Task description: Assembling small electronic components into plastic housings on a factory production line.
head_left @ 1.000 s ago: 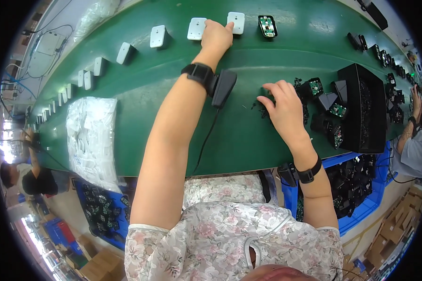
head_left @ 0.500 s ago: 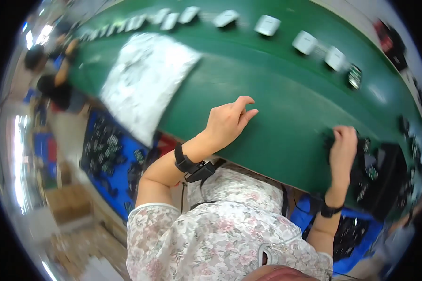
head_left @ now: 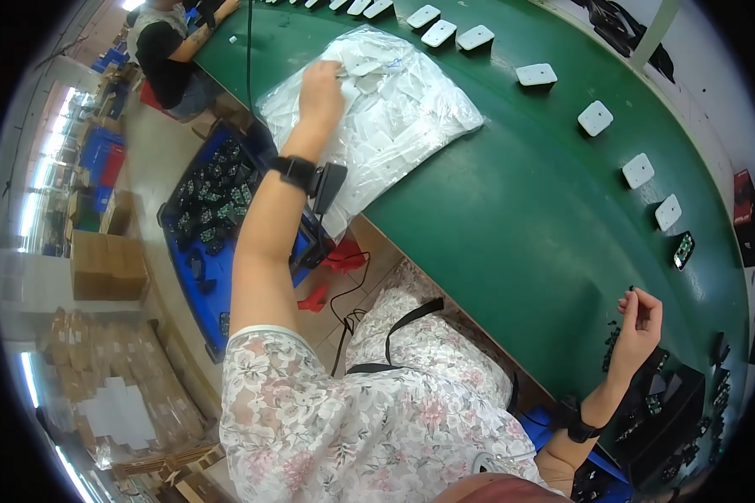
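- L hand (head_left: 321, 96) curled at clear plastic bag (head_left: 455, 116), grip: can't tell
- R hand (head_left: 637, 325) pinching tiny blk pc (head_left: 632, 289)
- bag, full of wht parts (head_left: 386, 138), on grn table (head_left: 503, 226), overhanging edge

In the middle of the frame, the green bench (head_left: 486, 218) leaves a wide passage for a hand. The plastic bag (head_left: 407, 121) blocks the upper centre, the white cases (head_left: 536, 75) stand in a curved row with gaps at upper right, and the black box (head_left: 686, 407) obstructs the lower right.
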{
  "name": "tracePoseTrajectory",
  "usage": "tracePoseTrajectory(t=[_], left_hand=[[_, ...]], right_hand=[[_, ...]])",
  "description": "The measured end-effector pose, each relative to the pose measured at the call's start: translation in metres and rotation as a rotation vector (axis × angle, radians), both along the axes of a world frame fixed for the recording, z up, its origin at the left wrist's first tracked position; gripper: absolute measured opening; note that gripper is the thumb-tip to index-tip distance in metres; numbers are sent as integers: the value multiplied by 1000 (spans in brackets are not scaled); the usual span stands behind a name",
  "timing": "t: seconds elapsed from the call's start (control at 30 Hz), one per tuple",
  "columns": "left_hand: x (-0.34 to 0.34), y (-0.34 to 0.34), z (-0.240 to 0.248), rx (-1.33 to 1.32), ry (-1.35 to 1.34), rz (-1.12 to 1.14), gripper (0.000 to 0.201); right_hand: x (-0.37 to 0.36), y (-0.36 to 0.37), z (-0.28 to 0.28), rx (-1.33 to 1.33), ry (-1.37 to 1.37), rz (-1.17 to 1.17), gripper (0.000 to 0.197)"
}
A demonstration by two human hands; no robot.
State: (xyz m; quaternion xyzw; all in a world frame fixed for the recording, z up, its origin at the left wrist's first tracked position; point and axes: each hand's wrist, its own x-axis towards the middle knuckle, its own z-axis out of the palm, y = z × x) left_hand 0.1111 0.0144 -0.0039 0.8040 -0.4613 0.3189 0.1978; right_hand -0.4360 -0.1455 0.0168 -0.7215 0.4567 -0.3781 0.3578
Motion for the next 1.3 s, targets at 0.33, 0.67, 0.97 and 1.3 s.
tracePoseTrajectory(t=[0.33, 0.67, 0.97, 1.3], left_hand=[[-8, -29, 16, -183, 209, -2, 14], [-250, -80, 50, -105, 1837, -837, 19], [-347, -124, 42, 109, 2014, -1024, 23], [-352, -122, 13, 30, 1874, -1002, 20]], right_hand=[[17, 7, 7, 90, -166, 88, 9], [50, 10, 36, 225, -467, 295, 4], [41, -7, 22, -153, -194, 52, 7], [41, -14, 10, -125, -68, 52, 8]])
